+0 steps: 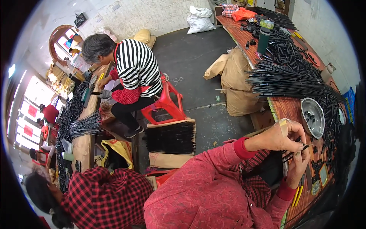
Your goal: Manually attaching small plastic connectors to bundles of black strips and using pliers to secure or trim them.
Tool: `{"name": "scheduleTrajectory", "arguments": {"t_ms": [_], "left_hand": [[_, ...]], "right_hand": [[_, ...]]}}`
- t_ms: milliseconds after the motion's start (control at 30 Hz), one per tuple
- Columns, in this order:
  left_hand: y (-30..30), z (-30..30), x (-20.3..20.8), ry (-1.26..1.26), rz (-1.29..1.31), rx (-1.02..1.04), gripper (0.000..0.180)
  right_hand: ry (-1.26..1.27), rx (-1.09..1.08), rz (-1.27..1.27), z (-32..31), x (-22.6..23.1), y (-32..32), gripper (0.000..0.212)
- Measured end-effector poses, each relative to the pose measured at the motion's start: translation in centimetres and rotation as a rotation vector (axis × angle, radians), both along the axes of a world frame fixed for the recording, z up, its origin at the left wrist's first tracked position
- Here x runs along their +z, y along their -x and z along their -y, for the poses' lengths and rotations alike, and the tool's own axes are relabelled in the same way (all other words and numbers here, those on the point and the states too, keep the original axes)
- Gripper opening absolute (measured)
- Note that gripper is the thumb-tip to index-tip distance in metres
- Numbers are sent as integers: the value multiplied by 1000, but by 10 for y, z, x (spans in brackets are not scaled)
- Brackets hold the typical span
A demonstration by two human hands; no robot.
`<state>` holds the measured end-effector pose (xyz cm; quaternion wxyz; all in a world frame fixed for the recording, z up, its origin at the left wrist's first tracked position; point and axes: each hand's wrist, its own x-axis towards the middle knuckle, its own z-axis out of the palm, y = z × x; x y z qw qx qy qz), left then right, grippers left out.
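My left hand (284, 135) has its thumb and fingers pinched together over the edge of the right-hand workbench. A strip of pale tape is stuck on it near the wrist. Just below, my right hand (298, 166) is closed too, its fingertips meeting those of the left. Between them is a small black part (305, 147), mostly covered by fingers, so its exact kind is unclear. Beside both hands stands a metal bowl (313, 118) with a few black pieces inside. A bundle of thin black rods (293, 82) lies beyond the bowl.
Loose black parts (286, 45) heap the wooden bench (244, 38). Yellow-handled tools (298, 195) lie near my right wrist. Brown sacks (236, 82) stand beside the bench. A co-worker in stripes (139, 65) sits on a red stool (167, 101); another wears checked clothing (103, 198).
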<state>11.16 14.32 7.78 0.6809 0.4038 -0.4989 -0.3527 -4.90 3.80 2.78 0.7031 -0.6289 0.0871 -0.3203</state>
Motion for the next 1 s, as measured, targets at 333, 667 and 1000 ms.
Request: {"name": "scheduleTrajectory", "arguments": {"t_ms": [333, 667, 1000], "left_hand": [[2, 2, 1, 19, -2, -42, 19], [5, 5, -2, 88, 117, 26, 18], [2, -6, 4, -44, 18, 4, 17]], "right_hand": [[-20, -39, -33, -4, 6, 1, 36], [116, -49, -151, -5, 15, 1, 33], [151, -17, -159, -6, 15, -1, 39]]}}
